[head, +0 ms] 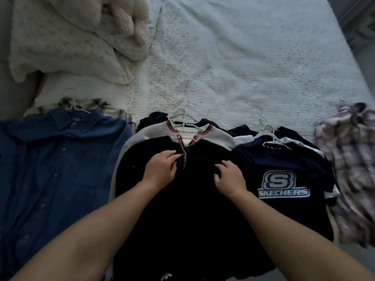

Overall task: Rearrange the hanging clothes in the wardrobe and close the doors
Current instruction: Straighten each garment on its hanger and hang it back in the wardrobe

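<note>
Clothes, on hangers, are laid in piles across the bed (233, 57), no wardrobe in view. The dark top (192, 199) is pinched at its placket by the left hand (161, 169); the right hand (230, 178), loosely spread, rests on it. Stacked hangers (183, 118) could be snagged if it is lifted.

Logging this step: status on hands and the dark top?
Left hand pinching button placket of dark knit top; right hand resting flat on it. Top on bed, hanger on. Nothing in the way.
</note>
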